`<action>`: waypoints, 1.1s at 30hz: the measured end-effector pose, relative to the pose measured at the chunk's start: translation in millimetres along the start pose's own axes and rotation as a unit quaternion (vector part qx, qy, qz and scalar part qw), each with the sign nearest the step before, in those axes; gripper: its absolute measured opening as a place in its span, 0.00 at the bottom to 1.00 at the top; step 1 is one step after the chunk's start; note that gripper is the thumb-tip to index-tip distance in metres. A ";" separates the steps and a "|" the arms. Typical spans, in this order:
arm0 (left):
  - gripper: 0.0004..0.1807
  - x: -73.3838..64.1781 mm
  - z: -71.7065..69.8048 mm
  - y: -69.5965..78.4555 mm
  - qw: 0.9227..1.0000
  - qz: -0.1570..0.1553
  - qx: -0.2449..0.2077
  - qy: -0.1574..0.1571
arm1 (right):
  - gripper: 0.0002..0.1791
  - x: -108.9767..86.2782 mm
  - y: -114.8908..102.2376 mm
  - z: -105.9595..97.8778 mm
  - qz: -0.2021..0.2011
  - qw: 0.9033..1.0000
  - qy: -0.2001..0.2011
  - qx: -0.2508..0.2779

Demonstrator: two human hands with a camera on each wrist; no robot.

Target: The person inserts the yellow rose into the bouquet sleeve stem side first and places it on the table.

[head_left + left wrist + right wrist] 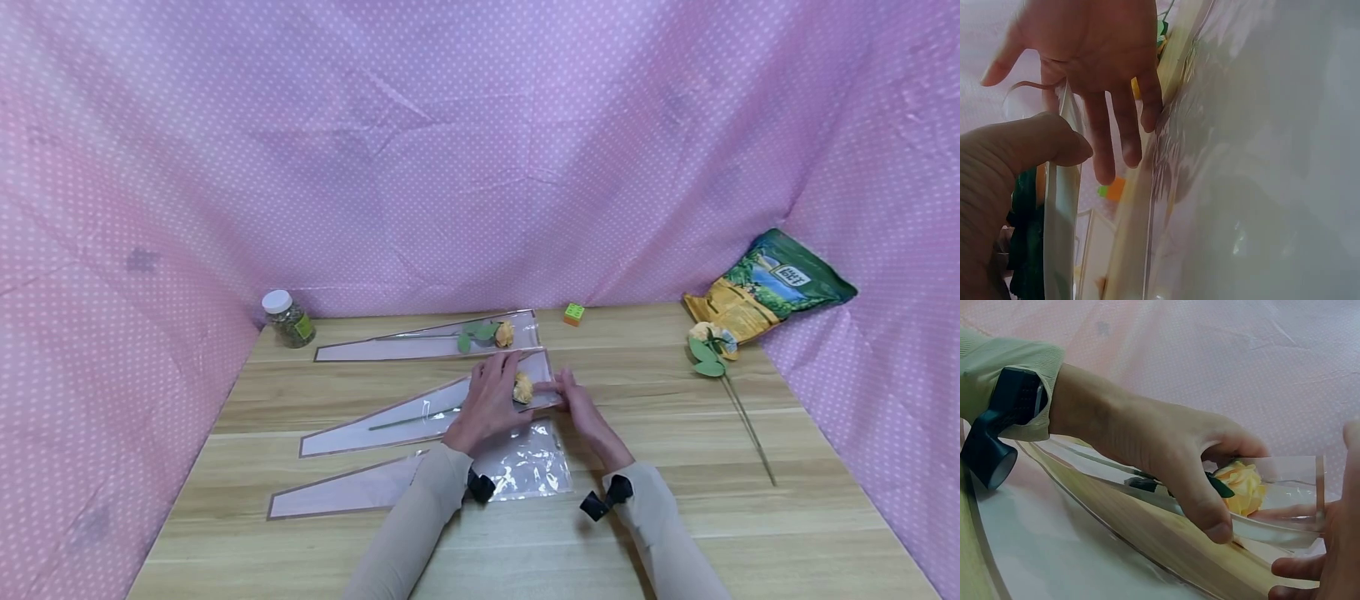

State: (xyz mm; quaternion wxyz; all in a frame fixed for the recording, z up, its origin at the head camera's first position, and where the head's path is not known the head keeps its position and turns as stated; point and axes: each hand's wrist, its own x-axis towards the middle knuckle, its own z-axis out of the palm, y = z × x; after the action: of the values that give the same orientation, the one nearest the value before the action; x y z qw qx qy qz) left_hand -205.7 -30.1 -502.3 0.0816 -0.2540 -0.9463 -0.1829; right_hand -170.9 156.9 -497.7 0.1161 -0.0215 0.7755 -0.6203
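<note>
My left hand (489,402) grips the wide part of a tapered clear flower sleeve (345,437) with a pale border. Its thumb lies on the near edge, and its fingers reach over to the far side. Inside lies a yellow-orange rose (1245,489) with green leaves, its stem (412,417) running toward the narrow end. At the wide end is my right hand (588,421), palm turned to the sleeve and fingers extended. One of its fingers (1285,512) shows through the clear film near the bloom; the other fingers (1102,144) hang straight below the sleeve edge.
Behind lies another sleeve (360,352) with a rose (504,334); nearer lies a flat sleeve (330,494). A loose rose (707,350) rests at right beside a green-yellow bag (783,279). A white-lidded jar (288,319) and a small green-orange block (573,314) stand at the back.
</note>
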 end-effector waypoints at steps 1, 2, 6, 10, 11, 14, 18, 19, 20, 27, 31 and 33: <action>0.56 0.1 -0.2 -0.4 1.000 -0.001 0.000 -0.003 | 0.43 0.5 -0.2 0.5 0.000 1.000 0.001 0.000; 0.56 0.6 -0.3 -0.8 1.000 -0.003 0.000 -0.006 | 0.40 1.0 -0.5 0.9 -0.006 1.000 0.007 -0.006; 0.56 2.7 -1.4 -4.0 1.000 -0.004 0.007 -0.016 | 0.27 4.3 -0.2 2.6 -0.018 0.998 0.061 -0.009; 0.56 5.1 -3.2 -8.6 1.000 -0.007 0.009 -0.027 | 0.19 5.8 0.0 4.7 -0.028 0.993 0.112 0.003; 0.56 5.8 -3.7 -9.8 0.999 -0.008 0.008 -0.030 | 0.18 6.0 0.2 5.1 -0.031 0.992 0.119 0.005; 0.56 9.4 -5.2 -13.5 0.999 -0.010 0.008 -0.044 | 0.16 6.1 1.3 5.8 -0.039 0.991 0.130 0.004; 0.57 15.8 -5.9 -18.8 0.998 -0.003 0.019 -0.060 | 0.14 5.7 3.9 5.1 -0.045 0.991 0.129 -0.010; 0.58 17.3 -5.8 -20.2 0.998 0.000 0.023 -0.064 | 0.14 5.6 4.9 4.6 -0.045 0.991 0.128 -0.015; 0.58 18.6 -5.8 -21.6 0.997 0.003 0.026 -0.067 | 0.13 5.3 5.7 4.1 -0.043 0.991 0.128 -0.020; 0.60 21.1 -5.7 -29.5 0.994 0.006 -0.002 -0.107 | 0.12 5.6 14.9 1.7 -0.023 0.993 0.108 -0.042; 0.60 20.9 -5.8 -32.4 0.992 0.004 -0.013 -0.124 | 0.12 6.2 17.8 1.4 -0.026 0.993 0.105 -0.056; 0.60 21.0 -6.4 -33.2 0.992 0.006 -0.014 -0.124 | 0.11 6.5 18.8 1.3 -0.024 0.992 0.105 -0.059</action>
State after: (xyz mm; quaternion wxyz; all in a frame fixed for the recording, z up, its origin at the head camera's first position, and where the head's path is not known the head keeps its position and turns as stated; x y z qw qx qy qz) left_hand -240.3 -49.8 -501.3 -0.0393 -0.2813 -0.9449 -0.1625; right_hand -174.9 158.7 -517.1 0.0178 0.0185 0.8181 -0.5745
